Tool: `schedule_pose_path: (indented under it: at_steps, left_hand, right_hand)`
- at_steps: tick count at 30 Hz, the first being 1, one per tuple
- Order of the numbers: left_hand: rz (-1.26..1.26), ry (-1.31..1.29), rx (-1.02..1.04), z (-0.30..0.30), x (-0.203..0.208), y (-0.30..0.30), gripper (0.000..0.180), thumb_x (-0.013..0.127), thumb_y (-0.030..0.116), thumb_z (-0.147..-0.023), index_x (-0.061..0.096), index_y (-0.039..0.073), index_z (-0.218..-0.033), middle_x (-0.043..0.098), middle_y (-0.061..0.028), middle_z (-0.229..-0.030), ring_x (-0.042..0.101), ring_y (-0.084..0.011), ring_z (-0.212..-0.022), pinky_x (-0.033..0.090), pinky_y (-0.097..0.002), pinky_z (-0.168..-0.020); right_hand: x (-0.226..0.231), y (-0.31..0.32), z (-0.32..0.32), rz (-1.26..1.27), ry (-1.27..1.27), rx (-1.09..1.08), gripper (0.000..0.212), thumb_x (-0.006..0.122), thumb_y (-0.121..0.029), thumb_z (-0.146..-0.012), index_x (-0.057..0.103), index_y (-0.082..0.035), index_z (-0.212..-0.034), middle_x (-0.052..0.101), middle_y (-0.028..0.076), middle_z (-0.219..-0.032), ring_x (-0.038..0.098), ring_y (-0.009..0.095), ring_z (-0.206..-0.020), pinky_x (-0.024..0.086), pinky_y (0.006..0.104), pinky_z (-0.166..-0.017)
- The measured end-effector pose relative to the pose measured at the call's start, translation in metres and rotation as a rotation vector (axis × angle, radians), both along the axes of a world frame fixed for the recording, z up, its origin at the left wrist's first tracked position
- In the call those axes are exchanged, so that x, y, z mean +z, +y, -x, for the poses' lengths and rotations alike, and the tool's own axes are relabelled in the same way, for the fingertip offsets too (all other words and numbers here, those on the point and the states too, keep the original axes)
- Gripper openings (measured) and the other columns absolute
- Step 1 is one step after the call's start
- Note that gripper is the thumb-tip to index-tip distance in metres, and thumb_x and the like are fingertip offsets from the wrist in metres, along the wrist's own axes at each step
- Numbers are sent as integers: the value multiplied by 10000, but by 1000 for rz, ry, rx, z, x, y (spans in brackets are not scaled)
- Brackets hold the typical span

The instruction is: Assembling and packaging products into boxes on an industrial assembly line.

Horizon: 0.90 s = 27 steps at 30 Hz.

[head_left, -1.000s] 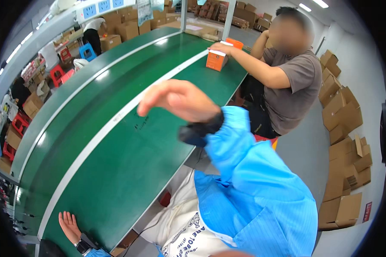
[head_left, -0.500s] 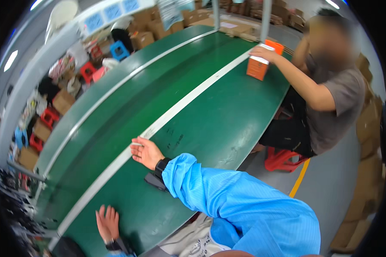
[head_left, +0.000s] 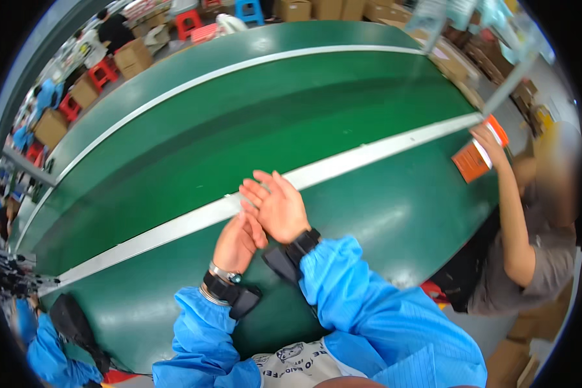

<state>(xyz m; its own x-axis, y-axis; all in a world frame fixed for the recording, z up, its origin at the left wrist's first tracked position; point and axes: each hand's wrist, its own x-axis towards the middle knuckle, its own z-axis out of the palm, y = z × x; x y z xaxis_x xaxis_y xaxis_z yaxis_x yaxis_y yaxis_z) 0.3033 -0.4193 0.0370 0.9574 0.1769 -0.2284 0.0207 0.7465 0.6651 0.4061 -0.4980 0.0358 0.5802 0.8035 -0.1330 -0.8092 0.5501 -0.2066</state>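
Note:
My left hand (head_left: 237, 244) and my right hand (head_left: 279, 208) meet over the near part of a green work table, beside its white dividing strip (head_left: 200, 216). The right palm faces up, its fingers stretched toward the left and a little apart. Turned toward that palm, the left hand has loosely bent fingers, their tips at or very near the edge of the right hand. Nothing shows in either hand. Each wrist wears a black band with a dark block, and the left also carries a metal bracelet (head_left: 225, 272). Blue sleeves cover both forearms.
At the right, a seated person (head_left: 530, 258) rests a hand on an orange box (head_left: 472, 161). A bright green belt (head_left: 252, 136) runs beyond the strip. Someone in blue (head_left: 52, 349) and a black bag-like thing (head_left: 74, 323) are at the lower left. Cartons and stools stand behind.
The view has swung to the left. My left hand has come up from the lower edge to meet my right hand, which has turned palm up. The seated person still holds the orange box.

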Motion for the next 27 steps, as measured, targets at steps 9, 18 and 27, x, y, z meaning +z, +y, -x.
schedule_pose_path:
  at_steps: [9,18,27]
  left_hand:
    - [281,-45,-54,28,2,3,483,253,380,-906,318,121,-503,258,41,-402,246,-84,-373,201,-234,-399]
    - [370,-8,-350,-10,-1,7,493,230,406,-902,325,135,-501,271,52,-399,226,-72,-357,205,-217,-408]
    - [378,-23,-345,3,1,9,498,265,410,-897,303,139,-481,272,54,-387,228,-64,-324,197,-210,-365]
  right_hand:
    - [-11,-12,25,-24,85,84,339,357,-293,-876,499,-43,-1055,552,132,-1018,479,269,-1028,352,381,-903]
    - [-4,-2,5,-52,1,50,322,340,-285,-892,480,-33,-1035,545,129,-1017,501,232,-979,387,352,-861]
    - [2,-6,27,90,-80,163,292,365,-262,-874,490,-36,-1011,540,132,-984,503,235,-928,383,345,-853]
